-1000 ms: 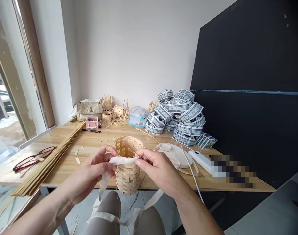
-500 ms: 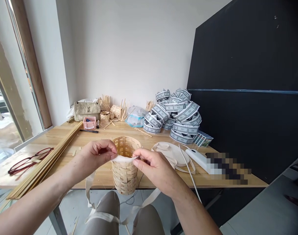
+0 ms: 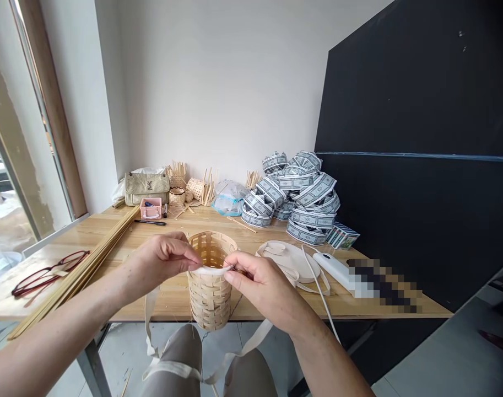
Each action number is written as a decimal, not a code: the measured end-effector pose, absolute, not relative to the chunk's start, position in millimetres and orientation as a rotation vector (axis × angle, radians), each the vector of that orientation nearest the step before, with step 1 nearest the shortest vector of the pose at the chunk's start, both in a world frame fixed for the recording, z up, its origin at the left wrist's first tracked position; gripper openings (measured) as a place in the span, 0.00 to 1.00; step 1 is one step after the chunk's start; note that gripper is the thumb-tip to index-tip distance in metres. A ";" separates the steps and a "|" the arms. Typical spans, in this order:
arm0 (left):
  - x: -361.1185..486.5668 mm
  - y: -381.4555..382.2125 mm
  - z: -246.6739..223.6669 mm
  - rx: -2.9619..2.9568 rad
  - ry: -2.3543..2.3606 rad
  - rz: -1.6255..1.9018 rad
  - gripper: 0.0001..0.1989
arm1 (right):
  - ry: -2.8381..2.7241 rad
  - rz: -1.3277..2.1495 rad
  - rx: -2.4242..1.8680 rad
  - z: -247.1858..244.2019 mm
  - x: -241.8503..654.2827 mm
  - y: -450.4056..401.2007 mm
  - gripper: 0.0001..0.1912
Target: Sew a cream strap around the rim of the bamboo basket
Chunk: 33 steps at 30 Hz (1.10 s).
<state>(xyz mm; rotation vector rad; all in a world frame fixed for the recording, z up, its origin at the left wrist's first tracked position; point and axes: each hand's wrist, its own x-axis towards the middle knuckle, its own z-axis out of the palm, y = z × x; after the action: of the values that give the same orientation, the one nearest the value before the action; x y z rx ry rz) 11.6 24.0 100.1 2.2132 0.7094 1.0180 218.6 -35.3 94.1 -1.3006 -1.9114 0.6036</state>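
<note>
A woven basket (image 3: pixel 210 303) of pale strips stands upright at the table's front edge, its round mouth facing up. White fabric tape (image 3: pixel 214 271) lies along the near side of its rim. My left hand (image 3: pixel 168 258) pinches the tape at the rim's left part. On the right part of the rim, my right hand (image 3: pixel 253 275) is closed on the tape, with a thin needle-like tip and something small and brown partly hidden in its fingers. Loose cream ribbon (image 3: pixel 172 366) hangs below and lies across the knees.
Long thin strips (image 3: pixel 81 259) and red glasses (image 3: pixel 48 273) lie at left. Behind stand a pink box (image 3: pixel 151 209), a beige bag (image 3: pixel 146 188) and small baskets. Patterned ribbon rolls (image 3: pixel 311 212) are piled at back right. A coil of cream ribbon (image 3: pixel 290 259) and a white device (image 3: pixel 337 270) lie at right.
My left hand has shifted slightly right along the rim, its fingers now lying flatter over the tape. My right hand has barely moved.
</note>
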 end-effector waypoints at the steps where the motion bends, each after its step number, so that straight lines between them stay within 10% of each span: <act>1: 11.4 25.6 100.2 2.244 0.699 1.009 0.07 | -1.909 0.609 -1.303 94.0 218.7 -35.2 0.06; 15: 12.6 21.0 128.7 2.922 0.716 0.736 0.09 | -1.882 0.603 -1.332 93.5 217.7 -33.4 0.06; 33: 20.7 14.7 115.4 2.120 0.883 0.413 0.09 | -1.767 0.658 -1.308 88.0 216.0 -34.8 0.05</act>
<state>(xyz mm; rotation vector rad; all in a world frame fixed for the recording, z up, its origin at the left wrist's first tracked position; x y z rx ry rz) 20.7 14.7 115.4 2.1200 0.8832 0.4127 216.0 -34.8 88.0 -1.3080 -1.7669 0.6582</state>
